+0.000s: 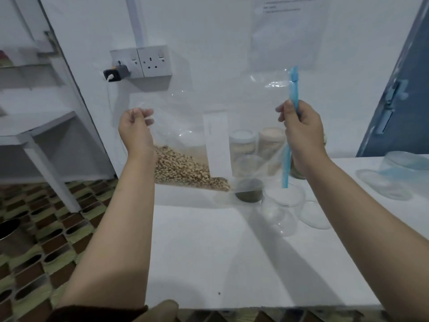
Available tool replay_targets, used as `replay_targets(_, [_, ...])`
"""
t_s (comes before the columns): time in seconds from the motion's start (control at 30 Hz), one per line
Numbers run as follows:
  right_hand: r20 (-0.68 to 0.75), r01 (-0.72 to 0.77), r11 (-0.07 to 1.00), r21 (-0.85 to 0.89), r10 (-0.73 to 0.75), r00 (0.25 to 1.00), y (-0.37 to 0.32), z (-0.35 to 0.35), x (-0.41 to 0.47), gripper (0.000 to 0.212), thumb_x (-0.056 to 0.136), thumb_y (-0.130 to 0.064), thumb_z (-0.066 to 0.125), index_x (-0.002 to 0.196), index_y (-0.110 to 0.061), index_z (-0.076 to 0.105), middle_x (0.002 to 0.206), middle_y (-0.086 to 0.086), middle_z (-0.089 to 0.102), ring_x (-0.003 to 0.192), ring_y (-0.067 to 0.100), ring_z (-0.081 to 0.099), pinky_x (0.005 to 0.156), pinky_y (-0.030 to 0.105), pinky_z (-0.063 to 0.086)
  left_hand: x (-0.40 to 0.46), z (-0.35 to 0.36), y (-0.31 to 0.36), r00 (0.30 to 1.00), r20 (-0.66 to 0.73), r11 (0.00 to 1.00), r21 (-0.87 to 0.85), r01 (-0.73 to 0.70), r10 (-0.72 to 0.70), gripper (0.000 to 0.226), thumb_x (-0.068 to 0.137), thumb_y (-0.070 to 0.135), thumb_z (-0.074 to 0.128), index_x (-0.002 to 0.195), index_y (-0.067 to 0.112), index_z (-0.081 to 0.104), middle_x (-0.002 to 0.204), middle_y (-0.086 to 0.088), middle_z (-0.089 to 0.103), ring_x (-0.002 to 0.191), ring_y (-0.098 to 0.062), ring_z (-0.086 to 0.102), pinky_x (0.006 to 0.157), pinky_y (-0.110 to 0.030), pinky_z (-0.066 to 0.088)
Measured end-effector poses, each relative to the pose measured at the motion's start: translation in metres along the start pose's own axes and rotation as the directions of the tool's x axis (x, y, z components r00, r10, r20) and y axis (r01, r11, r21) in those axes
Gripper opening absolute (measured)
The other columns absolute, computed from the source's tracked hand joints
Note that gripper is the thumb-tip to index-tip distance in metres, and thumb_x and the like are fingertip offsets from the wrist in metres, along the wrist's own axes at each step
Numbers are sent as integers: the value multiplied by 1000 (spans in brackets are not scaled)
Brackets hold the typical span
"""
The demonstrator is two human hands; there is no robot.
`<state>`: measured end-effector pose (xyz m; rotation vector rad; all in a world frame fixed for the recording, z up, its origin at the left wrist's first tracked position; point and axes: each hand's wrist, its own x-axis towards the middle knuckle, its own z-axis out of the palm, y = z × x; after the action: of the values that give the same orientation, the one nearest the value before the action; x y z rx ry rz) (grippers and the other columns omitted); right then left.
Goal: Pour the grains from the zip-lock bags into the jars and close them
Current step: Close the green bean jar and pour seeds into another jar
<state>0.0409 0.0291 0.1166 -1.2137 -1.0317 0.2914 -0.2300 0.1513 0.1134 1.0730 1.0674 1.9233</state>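
Hands raised above a white table (209,252), holding a clear zip-lock bag (197,117) turned on its side. The left hand (135,133) pinches the bag's closed bottom edge between curled fingers; the right hand (301,133) grips the blue zip strip (293,89), which runs vertically through its fist. Pale grains (183,169) lie heaped in the lower left corner of the bag, beside the left wrist, sloping down toward the right. A white label panel (217,145) shows on the bag's face.

Behind and below the bag, toward the back of the table, stand several clear jars: two filled jars (255,147) seen through the plastic, a small jar with dark contents (248,192) near the bag's lower edge, and an empty open jar (282,205) just right of it, under the zip strip's lower end. A further clear container with a bluish tint (404,168) sits at the far right of the table. A double wall socket (141,62) with a plugged-in charger (115,74) is mounted on the wall at upper left.
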Motion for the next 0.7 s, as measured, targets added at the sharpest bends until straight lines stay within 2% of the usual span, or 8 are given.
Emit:
replay_targets(0.33, [-4,-51,986,157,52,999,31,-17,4,27,104,-33,47,81,-27,60,75,-14,53,69,-6,50,71,12,40,-23,16,24,998,10,992,111,-65,64,28,104,22,41,81,27,55,89,13,69,73,-3,57,78,-21,46])
replay_targets(0.6, [0,-64,957,284,67,998,45,-23,6,26,102,-34,50,81,-27,63,79,-11,55,78,3,52,82,20,45,-27,29,38,995,9,990,96,-104,104,26,104,22,44,81,26,57,86,13,69,73,-6,56,75,-21,44])
replay_targets(0.7, [-12,-67,943,327,75,997,50,-26,9,24,102,-32,52,81,-27,64,81,-8,55,79,4,51,84,24,44,-26,36,43,991,27,987,89,-136,134,26,103,21,46,81,25,58,85,11,69,72,-6,55,70,-18,44])
